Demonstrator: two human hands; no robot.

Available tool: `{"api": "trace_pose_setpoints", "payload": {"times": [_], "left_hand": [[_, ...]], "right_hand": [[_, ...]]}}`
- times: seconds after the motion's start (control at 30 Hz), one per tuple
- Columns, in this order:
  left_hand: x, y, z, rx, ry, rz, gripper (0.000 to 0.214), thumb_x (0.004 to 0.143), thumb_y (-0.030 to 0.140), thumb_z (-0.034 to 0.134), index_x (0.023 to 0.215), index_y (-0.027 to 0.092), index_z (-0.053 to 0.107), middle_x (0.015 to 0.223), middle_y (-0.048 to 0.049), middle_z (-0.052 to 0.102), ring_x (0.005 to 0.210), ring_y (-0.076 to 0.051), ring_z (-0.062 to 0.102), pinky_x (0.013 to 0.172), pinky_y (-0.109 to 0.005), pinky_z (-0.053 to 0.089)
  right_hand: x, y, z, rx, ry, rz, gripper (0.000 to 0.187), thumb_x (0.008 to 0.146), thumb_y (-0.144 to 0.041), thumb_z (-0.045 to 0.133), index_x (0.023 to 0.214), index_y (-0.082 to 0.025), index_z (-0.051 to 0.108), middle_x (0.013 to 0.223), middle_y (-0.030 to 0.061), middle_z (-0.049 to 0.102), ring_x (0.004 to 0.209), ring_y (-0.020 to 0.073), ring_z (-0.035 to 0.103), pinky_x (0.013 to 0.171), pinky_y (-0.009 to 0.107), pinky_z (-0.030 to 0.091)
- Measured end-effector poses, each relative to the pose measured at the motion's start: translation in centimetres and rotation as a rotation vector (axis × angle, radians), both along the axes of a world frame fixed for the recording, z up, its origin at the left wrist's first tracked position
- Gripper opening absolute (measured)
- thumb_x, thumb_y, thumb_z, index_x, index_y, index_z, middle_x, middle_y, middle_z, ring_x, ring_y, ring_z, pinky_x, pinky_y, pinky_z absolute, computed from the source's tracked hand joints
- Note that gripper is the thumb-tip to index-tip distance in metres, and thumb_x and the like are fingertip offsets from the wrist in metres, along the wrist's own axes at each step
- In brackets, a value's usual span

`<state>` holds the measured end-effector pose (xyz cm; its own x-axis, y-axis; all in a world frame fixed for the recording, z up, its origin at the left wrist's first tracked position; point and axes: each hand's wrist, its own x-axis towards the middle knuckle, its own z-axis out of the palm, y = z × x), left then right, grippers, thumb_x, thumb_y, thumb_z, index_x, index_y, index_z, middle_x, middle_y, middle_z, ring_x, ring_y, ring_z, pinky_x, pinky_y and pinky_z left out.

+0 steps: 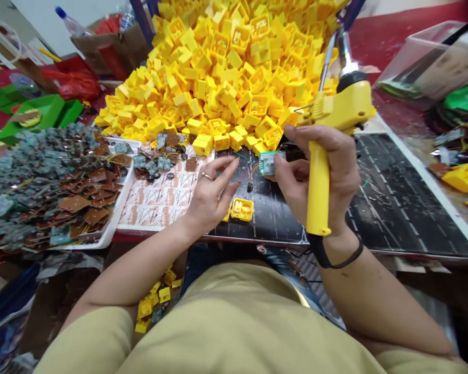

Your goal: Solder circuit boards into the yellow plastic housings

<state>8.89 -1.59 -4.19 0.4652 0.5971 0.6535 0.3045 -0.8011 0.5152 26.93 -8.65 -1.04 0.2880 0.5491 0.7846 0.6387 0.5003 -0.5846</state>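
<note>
My right hand (pixel 331 171) is closed round a yellow pistol-shaped tool, which looks like a soldering gun (pixel 343 106), its metal barrel pointing up and away. Its thumb and a fingertip also pinch a small circuit board (pixel 267 163) with thin wires hanging at its left. A small black part (pixel 250 187) sits near the wire ends on the black mat (pixel 284 218). My left hand (pixel 212 195), a ring on one finger, hovers left of the board with fingers apart and nothing visible in them. Just right of it lies an open yellow case (pixel 242 209).
A large heap of yellow cases (pixel 226 78) fills the back of the table. At left, a white tray (pixel 119 208) overflows with circuit boards. Loose boards (pixel 152 165) and black discs lie beside it on a printed sheet (pixel 156 202). A clear plastic bin (pixel 417 62) stands back right.
</note>
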Motion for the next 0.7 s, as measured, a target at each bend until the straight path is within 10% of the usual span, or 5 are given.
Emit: {"api": "trace_pose_setpoints", "payload": {"times": [0.2, 0.4, 0.57, 0.7], "left_hand": [[3.4, -1.5, 1.5, 0.050, -0.256, -0.082, 0.030, 0.100, 0.040, 0.049, 0.119, 0.028, 0.069, 0.136, -0.0073, 0.062, 0.136, -0.022, 0.050, 0.118, -0.046, 0.037], [3.3, -2.3, 1.1, -0.442, -0.507, -0.326, 0.028, 0.097, 0.047, 0.054, 0.102, 0.027, 0.073, 0.099, -0.0020, 0.076, 0.096, -0.016, 0.070, 0.091, -0.034, 0.057], [-1.7, -0.1, 4.5, -0.656, 0.018, -0.272, 0.040, 0.088, 0.057, 0.063, 0.097, 0.022, 0.078, 0.066, -0.0015, 0.066, 0.051, -0.010, 0.056, 0.048, -0.023, 0.045], [-3.6, 1.9, 5.5, -0.566, 0.487, -0.267, 0.021, 0.077, 0.037, 0.074, 0.086, 0.019, 0.078, 0.062, 0.0005, 0.068, 0.052, -0.009, 0.056, 0.051, -0.021, 0.042]], "right_hand": [[-1.2, 0.2, -1.1, -0.095, 0.300, 0.231, 0.036, 0.087, -0.023, 0.066, 0.117, -0.028, 0.046, 0.125, 0.0059, 0.059, 0.119, 0.0243, 0.063, 0.056, 0.020, 0.062], [-1.0, -1.0, -3.5, -0.198, 0.267, 0.318, 0.035, 0.091, -0.027, 0.065, 0.121, -0.028, 0.047, 0.126, 0.0044, 0.064, 0.085, 0.0171, 0.073, 0.052, 0.019, 0.058], [1.8, -2.7, -5.4, -0.206, -0.277, 0.247, 0.051, 0.085, -0.035, 0.075, 0.128, -0.029, 0.049, 0.125, 0.0074, 0.065, 0.102, 0.0232, 0.070, 0.091, 0.038, 0.060], [2.7, -2.0, -7.0, -0.211, -0.503, 0.343, 0.057, 0.085, -0.038, 0.074, 0.134, -0.028, 0.048, 0.117, 0.0085, 0.067, 0.108, 0.0263, 0.066, 0.098, 0.046, 0.056]]}}
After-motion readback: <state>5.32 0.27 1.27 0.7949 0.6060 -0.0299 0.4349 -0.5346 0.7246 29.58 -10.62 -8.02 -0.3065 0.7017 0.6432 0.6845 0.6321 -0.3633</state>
